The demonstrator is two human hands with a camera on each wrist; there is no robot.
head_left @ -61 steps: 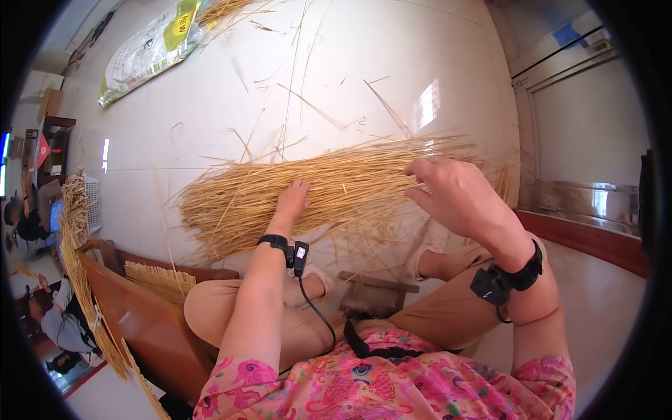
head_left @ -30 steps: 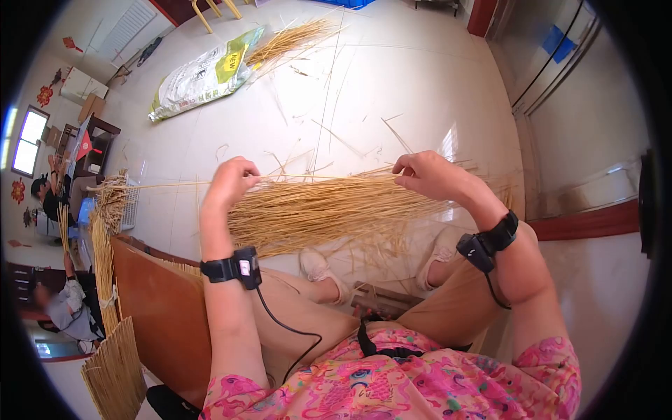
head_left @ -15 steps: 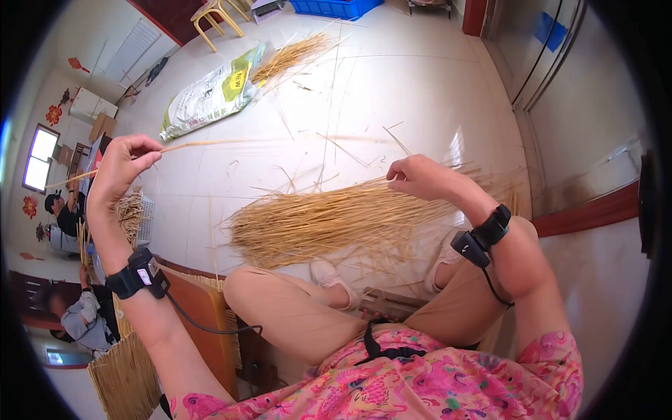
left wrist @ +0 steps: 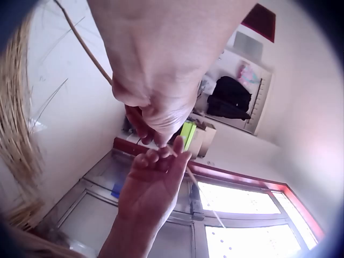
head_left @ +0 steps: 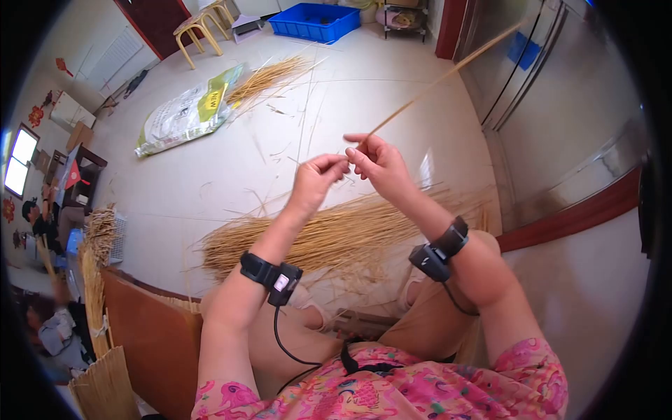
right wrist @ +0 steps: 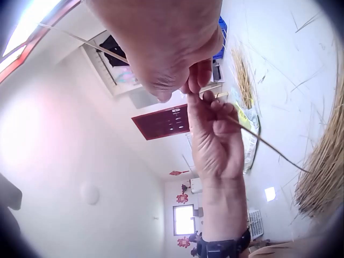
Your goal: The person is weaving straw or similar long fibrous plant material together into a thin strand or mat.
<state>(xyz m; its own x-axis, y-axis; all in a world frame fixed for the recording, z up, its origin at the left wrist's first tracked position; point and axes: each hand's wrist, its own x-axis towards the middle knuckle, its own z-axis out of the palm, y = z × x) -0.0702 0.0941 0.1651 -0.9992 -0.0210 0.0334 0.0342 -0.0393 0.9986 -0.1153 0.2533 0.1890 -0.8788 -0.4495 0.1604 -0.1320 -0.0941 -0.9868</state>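
In the head view both hands meet above the straw pile (head_left: 315, 238), fingertips close together. My right hand (head_left: 383, 171) pinches a long thin straw stalk (head_left: 448, 73), which slants up and away to the right. My left hand (head_left: 311, 187) pinches the same stalk just beside it. In the right wrist view the stalk's other end (right wrist: 269, 146) comes out past the left hand (right wrist: 217, 142) and curves down toward the pile. The left wrist view has the right hand (left wrist: 148, 196) palm-on, with the stalk leaving it toward the window. The curled fingers partly hide the pinched spot.
A white and green sack (head_left: 185, 115) lies on the floor with more straw (head_left: 269, 77) at its mouth. Beyond stand a blue crate (head_left: 315, 24) and a stool (head_left: 199, 35). A brown wooden board (head_left: 150, 329) is left of the knees. Other people sit at the far left.
My left hand swung out left with a stalk, then came back to the middle. The right hand rose from over the pile to meet it, and the stalk now points up to the right.
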